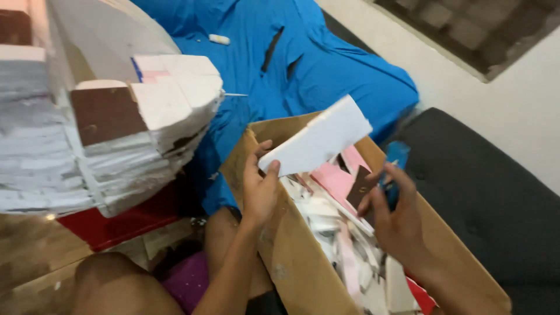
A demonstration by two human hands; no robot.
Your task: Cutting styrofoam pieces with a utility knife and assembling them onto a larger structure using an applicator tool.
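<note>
Hands over open brown cardboard box [303,274] of paper scraps: our left hand [261,189] pinches a flat white card piece [318,139] by its corner, raised clear above it; right hand [396,219] grips a blue tool [396,169], kept aside.

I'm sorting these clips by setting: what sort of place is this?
Probably a room in a home used for craft or packing work. A dark sofa stands by a plain wall, a blue cloth is spread out, and flat card pieces sit in stacks beside a cardboard box of offcuts.
</note>
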